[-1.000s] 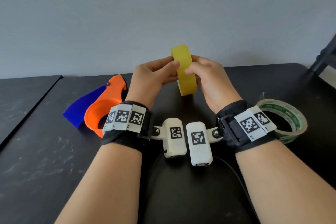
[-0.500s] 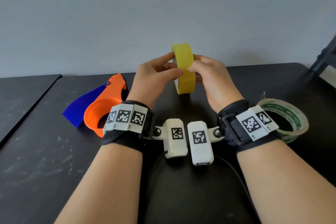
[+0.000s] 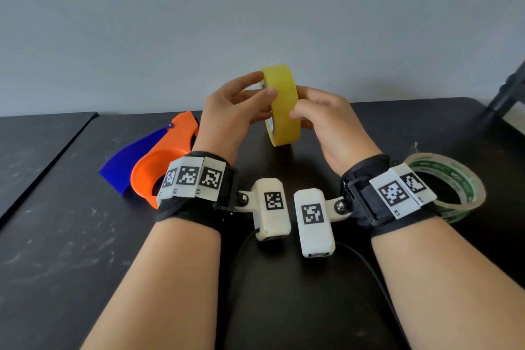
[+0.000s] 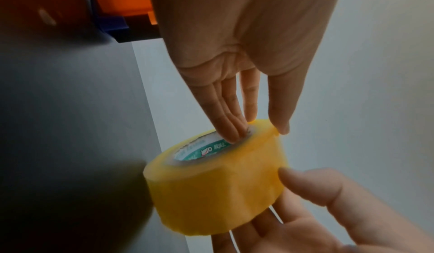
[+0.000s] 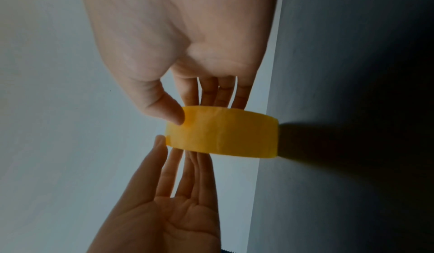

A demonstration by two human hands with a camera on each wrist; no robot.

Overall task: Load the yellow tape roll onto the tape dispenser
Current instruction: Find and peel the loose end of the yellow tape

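The yellow tape roll (image 3: 282,106) is held upright on edge in the air between the two hands, above the dark surface (image 3: 71,236) and clear of it. The left hand (image 3: 231,116) grasps the roll from its own side: in the left wrist view its fingers (image 4: 231,125) reach down into the printed core of the roll while the thumb lies against the outer yellow band, so the roll's wall is pinched between them. The right hand (image 3: 331,122) holds the opposite side; in the right wrist view its thumb presses on the outer band near the rim and its fingers (image 5: 218,93) pass behind the roll's far face, again pinching the roll. Both hands therefore grip the same roll, thumbs toward the person and fingers on the flat sides. The tape dispenser (image 3: 159,159), orange with a blue blade guard, lies on the surface just outside the left wrist, behind the left wristband and not touched by either hand. A second roll of clear tape (image 3: 451,187) with a green-printed core lies flat on the surface right beside the right wrist, partly hidden by the right wristband. A black cable (image 3: 366,264) runs across the surface between the forearms.
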